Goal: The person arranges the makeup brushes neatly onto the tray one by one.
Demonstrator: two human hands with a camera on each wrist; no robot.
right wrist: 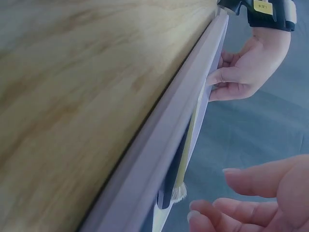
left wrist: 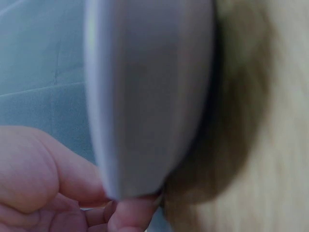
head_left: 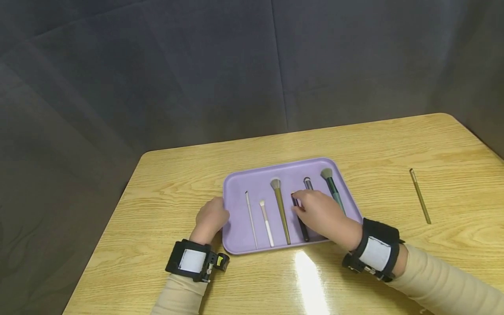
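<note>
My left hand pinches the left rim of a lilac tray; the left wrist view shows thumb and finger on the tray's edge. Over the tray, my right hand hovers above a black-handled makeup brush. Its thumb and fingers are parted in the right wrist view, with nothing between them. Left of the black brush lies an olive-handled brush with a fluffy head. A grey brush is partly hidden by the right hand. At the right end lies a green brush.
A thin white brush and a short white-handled brush lie in the tray's left part. A slim olive brush lies on the wooden table, right of the tray. Dark cloth hangs behind the table.
</note>
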